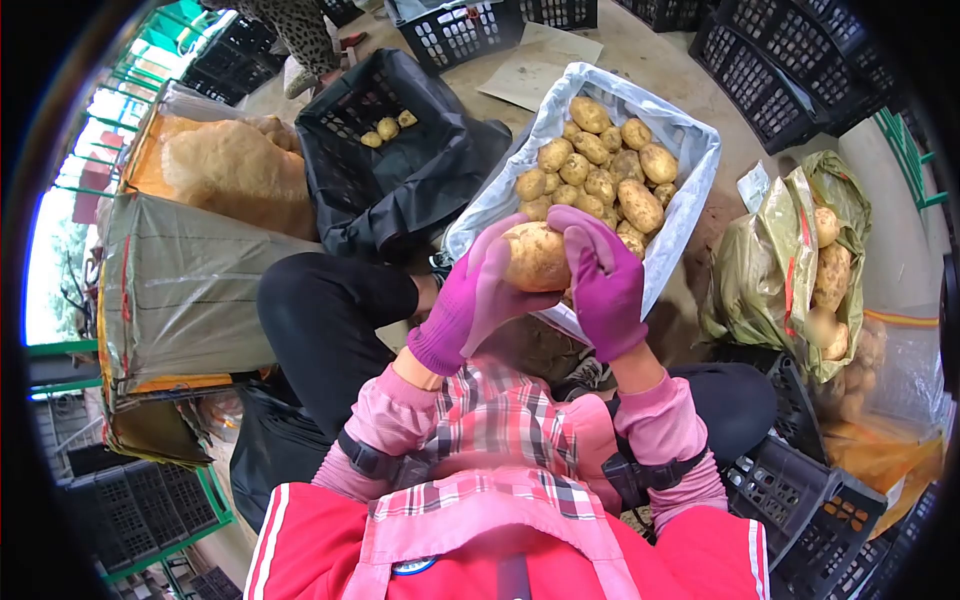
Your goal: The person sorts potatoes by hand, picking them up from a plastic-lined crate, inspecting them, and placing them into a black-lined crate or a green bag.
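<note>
While that big, oval, tan-skinned potato point(537, 257) is up between both hands, a slip is what I'd worry about. It's smooth and chunky, and those gloves look slick, so if one side eased off too soon it could roll out and bruise itself or whatever it hits. It's up by the near-left edge of the rectangular crate lined in pale bluish-white sheeting point(690, 205), so a bad drop might clip the rim and bounce onto the floor instead.

As for the grip: the left hand in a purple-pink glove point(470, 285) is cupped round the potato's left side and underneath. The right hand in a matching magenta glove point(605, 285) is curled in at its right, fingertips against the skin; can't tell how hard it's pressing. So the potato's snug between them.

Just beyond is the heap of round, dirt-speckled potatoes point(600, 183) in that crate. Further out, a black-sheeted crate point(375, 205) with a few small ones stands far left, and a shiny olive-green woven sack point(750, 265) sits right.
</note>
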A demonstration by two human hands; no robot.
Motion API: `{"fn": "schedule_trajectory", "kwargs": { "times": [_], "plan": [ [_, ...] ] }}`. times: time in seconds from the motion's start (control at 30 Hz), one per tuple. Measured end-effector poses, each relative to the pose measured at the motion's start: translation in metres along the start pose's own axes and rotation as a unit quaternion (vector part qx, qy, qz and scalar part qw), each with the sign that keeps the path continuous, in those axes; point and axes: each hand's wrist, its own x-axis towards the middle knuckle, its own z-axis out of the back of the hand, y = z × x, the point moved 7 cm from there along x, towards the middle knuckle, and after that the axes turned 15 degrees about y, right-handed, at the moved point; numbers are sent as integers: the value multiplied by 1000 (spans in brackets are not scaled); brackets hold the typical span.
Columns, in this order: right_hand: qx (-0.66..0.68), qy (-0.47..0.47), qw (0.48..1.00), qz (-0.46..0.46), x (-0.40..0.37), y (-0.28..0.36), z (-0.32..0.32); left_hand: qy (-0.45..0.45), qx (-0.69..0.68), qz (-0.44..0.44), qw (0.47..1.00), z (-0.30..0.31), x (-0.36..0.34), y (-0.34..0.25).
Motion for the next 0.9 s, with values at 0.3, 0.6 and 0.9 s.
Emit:
{"fn": "schedule_trajectory", "kwargs": {
  "times": [0.3,0.6,0.9],
  "plan": [
    [99,73,987,-104,1,-12,-3,-66,343,-64,935,5,-8,-27],
    [77,34,995,-62,-5,0,-12,-170,543,-157,807,9,-11,-26],
    [139,57,987,-55,-4,-1,-14,-145,408,-100,896,31,4,-18]
  ]
}}
